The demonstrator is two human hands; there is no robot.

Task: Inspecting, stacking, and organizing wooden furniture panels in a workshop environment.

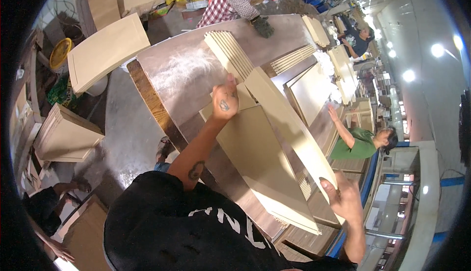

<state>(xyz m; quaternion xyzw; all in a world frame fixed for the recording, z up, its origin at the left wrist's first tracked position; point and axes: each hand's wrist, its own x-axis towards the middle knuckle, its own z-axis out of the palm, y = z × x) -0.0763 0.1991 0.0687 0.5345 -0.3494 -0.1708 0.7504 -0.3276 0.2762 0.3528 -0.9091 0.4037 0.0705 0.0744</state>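
A long, narrow cream board (294,124) slants across the worktable in front of me. My right hand (343,198) grips its near right end, with the thumb on the face. My left hand (225,100) is closed at the edge of a shorter cream piece (245,96) by the long board's far end; its fingertips are hidden. Under and beside the long board lies a wide cream panel (260,158). Just beyond my left hand rests a row of cream slats (229,52), stacked side by side.
Across the brown worktable (171,84), a person's gloved hand (262,26) rests on the top. A person in green (354,143) reaches in from the right. More slats (294,59) and a panel (310,92) lie there. Stacked panels (66,133) and a yellow-rimmed bucket (60,54) stand left.
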